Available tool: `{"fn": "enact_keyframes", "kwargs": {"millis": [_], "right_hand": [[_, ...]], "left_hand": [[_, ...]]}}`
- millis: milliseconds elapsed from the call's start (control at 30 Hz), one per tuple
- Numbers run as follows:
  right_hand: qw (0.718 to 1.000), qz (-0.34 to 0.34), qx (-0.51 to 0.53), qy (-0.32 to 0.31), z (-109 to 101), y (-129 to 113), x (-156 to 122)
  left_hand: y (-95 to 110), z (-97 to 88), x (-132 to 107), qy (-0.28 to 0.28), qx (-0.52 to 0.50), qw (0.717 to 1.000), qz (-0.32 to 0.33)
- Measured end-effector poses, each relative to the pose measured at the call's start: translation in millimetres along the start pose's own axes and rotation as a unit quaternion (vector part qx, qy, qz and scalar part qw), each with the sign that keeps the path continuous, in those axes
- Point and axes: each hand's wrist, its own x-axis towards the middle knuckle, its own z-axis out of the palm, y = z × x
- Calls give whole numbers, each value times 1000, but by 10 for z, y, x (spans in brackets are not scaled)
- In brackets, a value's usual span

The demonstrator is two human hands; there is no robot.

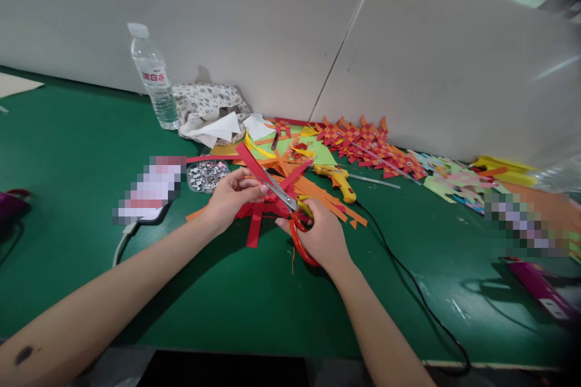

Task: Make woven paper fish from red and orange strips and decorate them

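My right hand [324, 233] grips a pair of scissors [287, 198] with red handles, its fingers through the loops. The blades point up and left, against a red paper strip [250, 161]. Between thumb and fingers, my left hand [231, 196] pinches that strip close to the blade tips. Whether the blades have cut into it I cannot tell. Under both hands lies a loose heap of red strips [255, 227] and orange strips [320, 193]. A clear box of googly eyes [206, 175] sits just beyond my left hand.
Behind the heap lie a yellow glue gun [338, 181] with a black cord, and several woven red-and-orange paper fish [358, 139]. A water bottle [157, 84] and a patterned tissue pouch [211, 106] stand by the grey partition [254, 30]. A phone [152, 190] lies left.
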Motion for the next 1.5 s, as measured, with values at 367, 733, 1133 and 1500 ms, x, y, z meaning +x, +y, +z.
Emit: {"fn": "enact_keyframes", "kwargs": {"millis": [367, 733, 1133, 1500], "right_hand": [[1000, -4, -13, -9, -32, -35, 2], [1000, 3, 1, -23, -25, -25, -8], [1000, 3, -4, -17, -27, -15, -2], [1000, 0, -3, -2, 2, 10, -4]], "left_hand": [[-1, -25, 8, -16, 22, 1000, 12], [51, 19, -38, -22, 13, 1000, -11], [64, 27, -41, -21, 17, 1000, -11], [60, 35, -36, -17, -2, 1000, -18]]}}
